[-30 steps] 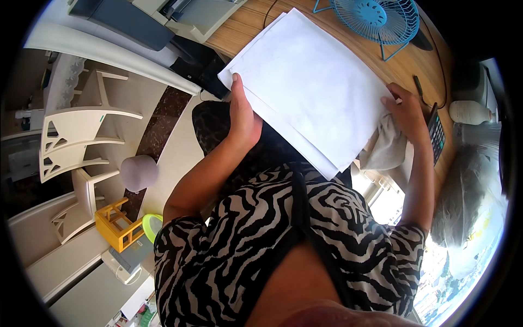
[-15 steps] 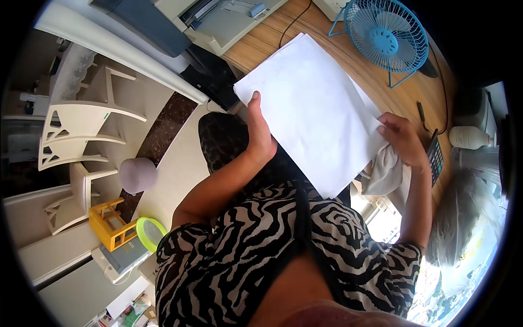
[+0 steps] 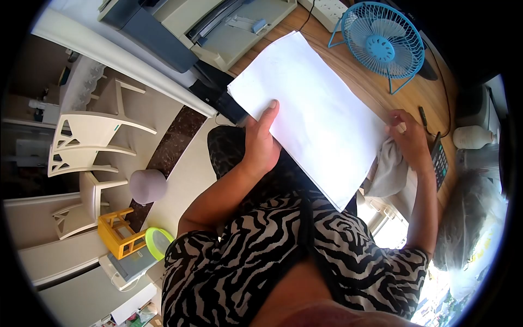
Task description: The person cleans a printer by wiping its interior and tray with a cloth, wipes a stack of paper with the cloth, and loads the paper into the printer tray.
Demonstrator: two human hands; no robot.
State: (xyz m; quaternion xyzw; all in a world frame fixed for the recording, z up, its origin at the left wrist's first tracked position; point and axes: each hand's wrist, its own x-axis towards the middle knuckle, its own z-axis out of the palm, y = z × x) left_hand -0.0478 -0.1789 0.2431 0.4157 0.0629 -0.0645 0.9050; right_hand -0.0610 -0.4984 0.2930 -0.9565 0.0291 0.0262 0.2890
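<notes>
A stack of white paper sheets (image 3: 316, 114) lies tilted between my body and the desk, its top sheet blank. My left hand (image 3: 262, 139) grips the stack's left edge, thumb on top and the other fingers hidden underneath. At the right edge of the paper is my right hand (image 3: 409, 140), its fingers bent and a gap showing between thumb and index finger. Whether a fingertip still touches the sheets is hard to make out. A crumpled grey cloth (image 3: 388, 169) sits just below my right hand.
On the wooden desk (image 3: 354, 65) stand a blue fan (image 3: 379, 48) and a printer (image 3: 239, 32) with its front open. A power strip (image 3: 327, 12), a pen (image 3: 422, 115) and a calculator (image 3: 439, 161) are there too. White chairs (image 3: 87, 136) and a round stool (image 3: 148, 186) stand at left.
The lifted right edge of the top sheet now lies flatter, and my right hand's fingers have loosened from it. My left thumb has moved further onto the paper. The view has shifted slightly.
</notes>
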